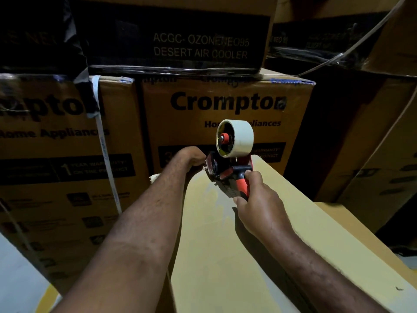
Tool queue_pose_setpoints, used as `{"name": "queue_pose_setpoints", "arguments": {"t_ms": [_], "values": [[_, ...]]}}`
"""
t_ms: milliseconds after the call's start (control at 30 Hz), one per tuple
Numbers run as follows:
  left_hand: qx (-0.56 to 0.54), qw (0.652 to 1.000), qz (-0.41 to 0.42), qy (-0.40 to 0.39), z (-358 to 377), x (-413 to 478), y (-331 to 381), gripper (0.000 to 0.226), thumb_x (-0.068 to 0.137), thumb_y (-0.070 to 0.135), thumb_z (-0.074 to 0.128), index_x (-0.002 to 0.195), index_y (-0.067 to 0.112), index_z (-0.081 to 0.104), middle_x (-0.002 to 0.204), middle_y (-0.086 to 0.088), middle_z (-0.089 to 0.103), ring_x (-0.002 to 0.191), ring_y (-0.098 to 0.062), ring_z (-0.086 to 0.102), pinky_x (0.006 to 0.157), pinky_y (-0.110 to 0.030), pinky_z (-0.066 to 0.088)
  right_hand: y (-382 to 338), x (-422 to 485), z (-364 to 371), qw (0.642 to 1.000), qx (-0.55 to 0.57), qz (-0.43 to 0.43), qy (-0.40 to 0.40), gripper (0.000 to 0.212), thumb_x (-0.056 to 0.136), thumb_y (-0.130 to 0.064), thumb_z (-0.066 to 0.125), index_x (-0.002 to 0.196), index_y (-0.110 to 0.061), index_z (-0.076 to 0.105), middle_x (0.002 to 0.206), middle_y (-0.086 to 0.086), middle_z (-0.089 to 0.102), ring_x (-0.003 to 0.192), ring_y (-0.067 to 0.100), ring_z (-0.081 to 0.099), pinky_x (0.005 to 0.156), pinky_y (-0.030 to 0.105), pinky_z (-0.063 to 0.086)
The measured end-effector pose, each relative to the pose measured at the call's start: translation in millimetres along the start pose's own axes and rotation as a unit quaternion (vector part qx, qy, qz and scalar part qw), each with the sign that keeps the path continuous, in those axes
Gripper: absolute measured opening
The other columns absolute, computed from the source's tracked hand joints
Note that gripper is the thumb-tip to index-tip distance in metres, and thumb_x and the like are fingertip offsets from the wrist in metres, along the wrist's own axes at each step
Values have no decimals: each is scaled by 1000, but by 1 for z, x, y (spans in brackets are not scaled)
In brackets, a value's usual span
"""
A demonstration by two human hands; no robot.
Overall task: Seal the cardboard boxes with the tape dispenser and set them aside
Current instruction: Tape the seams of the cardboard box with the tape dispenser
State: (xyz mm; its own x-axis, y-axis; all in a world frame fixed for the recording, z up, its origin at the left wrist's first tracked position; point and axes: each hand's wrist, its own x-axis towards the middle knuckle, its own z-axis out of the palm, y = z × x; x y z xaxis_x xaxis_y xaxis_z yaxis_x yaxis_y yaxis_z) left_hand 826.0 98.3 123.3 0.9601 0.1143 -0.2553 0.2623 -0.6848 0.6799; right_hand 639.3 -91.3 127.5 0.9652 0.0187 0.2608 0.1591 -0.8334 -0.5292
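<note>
From the head camera, a plain tan cardboard box [225, 256] lies lengthwise in front of the person, its top face running away toward a wall of stacked brown printed cartons marked Crompton [225, 114]. The right hand [259, 199] is wrapped firmly round the handle of a red-and-black tape dispenser with a pale roll of tape [232, 163], whose mouth sits on the box top close to the far edge. The left hand [191, 158] is bent at the wrist over that far edge just beside the dispenser's mouth. Its fingers drop out of sight behind the edge, so I cannot tell whether they grip the cardboard or press flat on a tape end. A paler streak on the top beneath the dispenser may be tape, though it is too faint to be sure. By this placing, the sealing pass looks to be at its starting end: the run of tape along the seam, the cut and the setting aside all appear left to do. A second plain tan box [338, 213] sits lower to the right.
</note>
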Motion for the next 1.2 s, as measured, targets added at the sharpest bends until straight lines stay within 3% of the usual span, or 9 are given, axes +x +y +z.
{"name": "queue_pose_setpoints", "arguments": {"t_ms": [167,300,400,467,633,833,1000,1100,1200], "values": [[-2,999,53,9,1,7,-10,18,101,11,55,102,4,71,94,-9,63,79,-20,52,62,-33,41,0,0,-4,1000,-7,-13,-9,50,98,-34,62,139,-30,32,116,7,64,83,20,52,74,36,54],[-37,996,69,-44,-9,2,-20,26,98,32,63,92,8,71,84,-3,62,78,-20,51,71,-36,41,-2,-3,-7,999,-4,-23,-22,55,99,-34,61,144,-30,31,114,8,66,93,28,63,75,38,54],[-1,997,65,-39,-10,3,-23,29,95,41,67,94,15,76,108,0,69,105,-21,58,93,-43,45,-4,-3,-6,999,-23,-36,-21,55,100,-34,58,147,-30,29,113,8,66,95,28,63,72,34,49],[13,998,62,-28,-7,2,-21,27,95,43,66,95,19,78,115,0,69,111,-21,58,93,-42,45,-4,-2,-7,998,-36,-40,-22,55,101,-33,56,148,-30,28,112,8,67,93,28,62,69,33,46],[33,998,53,-12,-3,-8,-15,31,100,37,61,102,10,76,106,-2,67,95,-18,56,75,-35,41,-8,0,-14,997,-52,-39,-30,57,101,-28,56,150,-31,28,112,11,66,87,28,61,72,36,53],[82,994,70,10,1,-17,-12,38,103,39,58,73,15,58,64,-1,54,56,-17,45,60,-29,38,2,-25,-33,996,-74,-31,-34,51,100,-29,56,142,-37,29,100,6,57,81,24,58,68,37,56],[112,990,88,17,2,-26,-9,42,102,47,56,77,13,62,77,-5,61,71,-22,56,67,-31,42,18,-68,-59,995,-89,-18,-49,51,99,-35,57,136,-44,22,95,1,51,79,19,57,68,37,56],[208,964,132,104,15,-40,-5,31,103,45,52,90,21,67,90,-1,66,92,-24,62,94,-46,46,20,-79,-61,996,-84,-20,-35,53,99,-34,58,138,-42,24,104,3,61,84,21,60,69,36,56],[287,918,237,137,38,-58,-4,21,104,29,48,112,27,67,125,-1,64,125,-25,55,115,-66,22,17,-82,-61,996,-85,-20,-29,53,99,-33,58,140,-39,25,114,6,65,91,23,62,73,36,57]]}}
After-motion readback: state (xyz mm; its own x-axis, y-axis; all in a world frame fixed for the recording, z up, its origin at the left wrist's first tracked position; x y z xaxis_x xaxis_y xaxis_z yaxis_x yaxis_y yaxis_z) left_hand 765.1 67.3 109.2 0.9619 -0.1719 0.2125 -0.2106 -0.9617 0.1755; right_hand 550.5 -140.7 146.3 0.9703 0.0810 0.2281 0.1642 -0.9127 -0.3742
